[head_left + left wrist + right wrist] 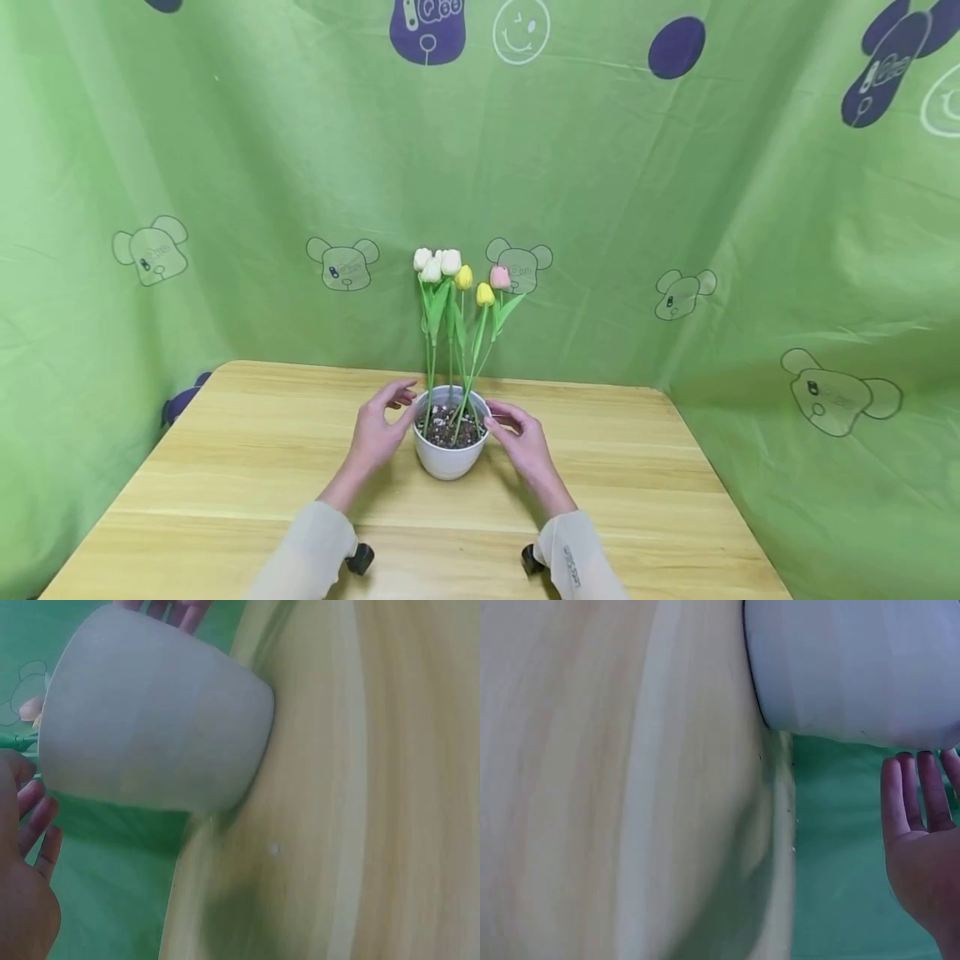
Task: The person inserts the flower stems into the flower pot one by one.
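Two hands — left grip (378,433), right grip (525,442) — fingers apart beside one white pot (448,458); six tulips (457,279)

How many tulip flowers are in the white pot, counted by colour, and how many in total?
White tulips: 3
Yellow tulips: 2
Pink tulip: 1
Total: 6, all standing in the white pot between the left hand and the right hand.

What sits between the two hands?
In the head view, the small white plastic pot of artificial tulips sits between left hand and right hand.
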Available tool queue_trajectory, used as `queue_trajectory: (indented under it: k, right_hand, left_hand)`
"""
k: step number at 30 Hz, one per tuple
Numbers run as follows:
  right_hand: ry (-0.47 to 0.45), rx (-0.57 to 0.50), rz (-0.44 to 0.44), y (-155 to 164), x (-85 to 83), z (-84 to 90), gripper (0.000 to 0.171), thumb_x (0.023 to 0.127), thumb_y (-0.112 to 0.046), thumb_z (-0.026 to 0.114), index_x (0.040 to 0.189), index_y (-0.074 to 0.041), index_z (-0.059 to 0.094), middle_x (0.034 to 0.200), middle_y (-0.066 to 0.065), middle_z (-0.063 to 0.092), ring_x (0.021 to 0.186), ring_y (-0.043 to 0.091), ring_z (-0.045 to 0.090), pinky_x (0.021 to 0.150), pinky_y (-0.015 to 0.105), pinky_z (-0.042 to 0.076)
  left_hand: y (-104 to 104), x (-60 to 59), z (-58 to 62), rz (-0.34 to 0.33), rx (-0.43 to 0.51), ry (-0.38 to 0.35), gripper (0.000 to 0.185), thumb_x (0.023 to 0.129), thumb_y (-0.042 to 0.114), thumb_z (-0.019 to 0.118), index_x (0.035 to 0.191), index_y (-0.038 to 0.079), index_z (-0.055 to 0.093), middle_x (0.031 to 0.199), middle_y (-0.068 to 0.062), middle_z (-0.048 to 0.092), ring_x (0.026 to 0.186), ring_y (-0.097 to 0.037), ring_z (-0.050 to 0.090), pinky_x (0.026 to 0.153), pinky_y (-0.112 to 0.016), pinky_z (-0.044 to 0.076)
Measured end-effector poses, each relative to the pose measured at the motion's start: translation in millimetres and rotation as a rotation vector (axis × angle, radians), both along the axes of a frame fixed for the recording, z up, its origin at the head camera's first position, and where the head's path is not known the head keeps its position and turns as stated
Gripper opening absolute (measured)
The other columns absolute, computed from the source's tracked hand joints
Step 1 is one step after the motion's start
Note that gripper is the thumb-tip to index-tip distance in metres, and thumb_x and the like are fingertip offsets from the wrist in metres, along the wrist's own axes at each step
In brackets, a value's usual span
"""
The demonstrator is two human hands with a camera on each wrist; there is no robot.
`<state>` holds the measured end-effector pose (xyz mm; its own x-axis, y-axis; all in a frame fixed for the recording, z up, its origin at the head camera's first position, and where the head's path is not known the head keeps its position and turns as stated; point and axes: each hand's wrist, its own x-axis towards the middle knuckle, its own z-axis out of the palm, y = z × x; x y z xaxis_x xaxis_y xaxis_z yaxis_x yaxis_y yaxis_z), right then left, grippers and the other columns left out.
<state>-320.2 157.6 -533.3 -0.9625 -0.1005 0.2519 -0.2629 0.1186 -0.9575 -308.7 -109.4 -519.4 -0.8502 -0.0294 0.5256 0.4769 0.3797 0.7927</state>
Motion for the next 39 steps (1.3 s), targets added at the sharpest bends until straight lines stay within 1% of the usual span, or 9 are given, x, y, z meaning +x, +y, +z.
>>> queue_trajectory:
  k: [4, 8, 12, 16, 22, 26, 32, 36, 39]
  right_hand:
    - [0.078, 0.156, 0.007, 13, -1.7, 7.3, 0.037, 0.098, -0.010, 0.069, 0.135, -0.001, 0.065, 0.131, 0.021, 0.068, 0.114, 0.025, 0.068, 0.101, 0.030, 0.058]
    - [0.175, 0.423, 0.012, 33, -4.9, 14.1, 0.044, 0.099, -0.019, 0.070, 0.141, -0.008, 0.062, 0.134, 0.016, 0.067, 0.119, 0.031, 0.065, 0.108, 0.048, 0.054]
    - [0.206, 0.692, 0.002, 59, -3.0, 20.2, 0.055, 0.101, -0.034, 0.067, 0.152, -0.020, 0.052, 0.146, 0.012, 0.059, 0.133, 0.034, 0.057, 0.114, 0.059, 0.045]
    - [0.219, 0.867, -0.003, 85, -0.8, 26.2, 0.061, 0.103, -0.042, 0.062, 0.158, -0.024, 0.044, 0.156, 0.011, 0.051, 0.142, 0.039, 0.048, 0.116, 0.067, 0.038]
    - [0.326, 1.102, -0.014, 115, 0.5, 39.5, 0.061, 0.103, -0.041, 0.063, 0.156, -0.018, 0.047, 0.154, 0.016, 0.052, 0.141, 0.043, 0.047, 0.119, 0.067, 0.034]
    - [0.435, 1.223, -0.037, 128, -1.0, 54.8, 0.059, 0.101, -0.039, 0.066, 0.152, -0.014, 0.052, 0.151, 0.018, 0.055, 0.140, 0.044, 0.048, 0.123, 0.064, 0.029]
    - [0.565, 1.299, -0.108, 145, -7.1, 69.8, 0.060, 0.096, -0.031, 0.073, 0.149, -0.012, 0.055, 0.150, 0.018, 0.055, 0.142, 0.043, 0.046, 0.127, 0.061, 0.022]
    - [0.669, 1.312, -0.157, 155, -8.3, 73.0, 0.062, 0.092, -0.029, 0.077, 0.148, -0.012, 0.056, 0.151, 0.018, 0.054, 0.142, 0.042, 0.045, 0.126, 0.061, 0.022]
    - [0.763, 1.312, -0.193, 158, -9.1, 73.4, 0.065, 0.090, -0.029, 0.079, 0.148, -0.013, 0.056, 0.153, 0.017, 0.052, 0.143, 0.041, 0.043, 0.127, 0.061, 0.022]
  left_hand:
    - [-22, 5.8, -0.6, -0.009, -0.096, -0.057, 0.039, 0.102, 0.019, 0.065, 0.139, 0.007, 0.062, 0.120, -0.011, 0.073, 0.109, -0.028, 0.068, 0.099, -0.052, 0.055]
    - [-61, 14.1, -7.3, 0.015, -0.242, -0.095, 0.045, 0.110, 0.032, 0.048, 0.148, 0.009, 0.054, 0.137, -0.013, 0.067, 0.121, -0.034, 0.063, 0.105, -0.060, 0.050]
    - [-105, 23.6, -16.7, 0.059, -0.398, -0.134, 0.051, 0.112, 0.038, 0.041, 0.155, 0.012, 0.046, 0.153, -0.017, 0.054, 0.135, -0.043, 0.052, 0.109, -0.072, 0.040]
    - [-140, 30.6, -16.0, 0.086, -0.551, -0.136, 0.053, 0.111, 0.040, 0.042, 0.158, 0.014, 0.042, 0.157, -0.019, 0.048, 0.139, -0.049, 0.046, 0.111, -0.078, 0.032]
    - [-181, 39.4, 5.3, 0.125, -0.799, -0.095, 0.057, 0.109, 0.043, 0.046, 0.158, 0.014, 0.042, 0.161, -0.018, 0.042, 0.144, -0.050, 0.040, 0.118, -0.074, 0.023]
    - [-200, 43.5, 22.1, 0.172, -0.928, -0.010, 0.060, 0.105, 0.047, 0.052, 0.156, 0.017, 0.046, 0.162, -0.016, 0.043, 0.147, -0.047, 0.037, 0.123, -0.070, 0.016]
    - [-218, 44.4, 46.1, 0.247, -1.073, 0.167, 0.061, 0.100, 0.051, 0.057, 0.154, 0.021, 0.050, 0.159, -0.012, 0.048, 0.146, -0.042, 0.041, 0.130, -0.059, 0.004]
    - [-224, 45.1, 59.1, 0.281, -1.144, 0.208, 0.063, 0.100, 0.055, 0.054, 0.156, 0.026, 0.046, 0.161, -0.009, 0.047, 0.149, -0.038, 0.040, 0.132, -0.052, -0.005]
    - [-227, 47.0, 63.4, 0.298, -1.176, 0.232, 0.065, 0.100, 0.057, 0.052, 0.158, 0.028, 0.044, 0.162, -0.008, 0.045, 0.152, -0.035, 0.036, 0.132, -0.052, -0.005]
